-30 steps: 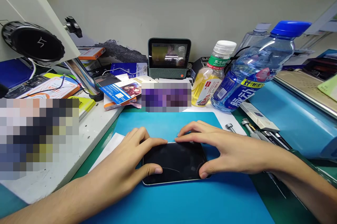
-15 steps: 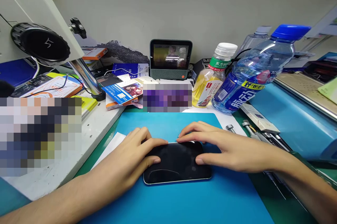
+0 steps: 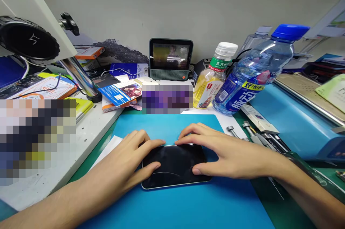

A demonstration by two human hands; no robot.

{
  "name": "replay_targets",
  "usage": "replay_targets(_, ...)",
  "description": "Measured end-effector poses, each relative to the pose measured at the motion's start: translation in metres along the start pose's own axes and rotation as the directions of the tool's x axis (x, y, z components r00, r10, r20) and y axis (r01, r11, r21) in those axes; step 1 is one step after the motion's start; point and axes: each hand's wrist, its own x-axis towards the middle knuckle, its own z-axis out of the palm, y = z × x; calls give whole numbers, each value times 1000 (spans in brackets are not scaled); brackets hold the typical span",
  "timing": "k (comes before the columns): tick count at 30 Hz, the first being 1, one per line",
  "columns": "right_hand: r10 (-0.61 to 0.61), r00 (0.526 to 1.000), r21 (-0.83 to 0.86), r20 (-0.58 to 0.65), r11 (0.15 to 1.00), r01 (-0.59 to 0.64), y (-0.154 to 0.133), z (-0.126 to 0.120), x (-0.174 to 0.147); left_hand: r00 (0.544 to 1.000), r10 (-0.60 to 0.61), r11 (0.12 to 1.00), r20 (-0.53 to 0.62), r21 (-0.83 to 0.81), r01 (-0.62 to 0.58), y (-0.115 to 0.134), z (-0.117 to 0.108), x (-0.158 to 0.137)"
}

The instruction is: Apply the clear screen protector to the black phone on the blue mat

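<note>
A black smartphone (image 3: 175, 168) with a glossy dark screen and a thin silver rim lies sideways on the blue mat (image 3: 172, 209). My left hand (image 3: 130, 162) grips its left part, index fingertip at the far edge and thumb on the glass. From the other side, my right hand (image 3: 221, 152) has its index finger along the far edge and its thumb pressed on the screen near the right end. The other fingers of both hands are partly hidden behind the index fingers. A curved light reflection crosses the screen's lower left.
At left stands a microscope stand (image 3: 78, 76) on a white base. A small display (image 3: 171, 56) sits against the wall. Behind my right hand are a tea bottle (image 3: 212, 78), a large blue-capped bottle (image 3: 253, 74) and several screwdrivers (image 3: 258, 137). A blue machine (image 3: 299, 125) is at right.
The whole view has shifted slightly, so most things appear further left. My right thumb sits a little lower on the screen; both hands stay on the smartphone.
</note>
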Motion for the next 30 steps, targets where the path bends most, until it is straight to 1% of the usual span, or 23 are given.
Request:
replay_targets(4, 6, 1000, -35, -20, 999, -6, 0, 4, 0, 1000, 5, 1000, -18, 7, -5, -1, 1, 2)
replay_targets(11, -7, 998, -110, -56, 994, 1, -1, 10, 2, 1000, 8, 1000, 27, -15, -8, 1, -2, 3)
replay_targets(21, -22, 996, -156, -85, 988, 9, 0, 15, 4, 1000, 12, 1000, 7, 4, -12, 2, -2, 3)
replay_targets(25, -20, 997, -146, -70, 989, 10, 0, 13, 4, 1000, 25, 1000, -6, 8, -25, 2, -2, 3)
replay_targets(30, 6, 1000, -112, -16, 994, -7, 0, 7, 2, 1000, 25, 1000, 0, 2, -25, 2, -2, 3)
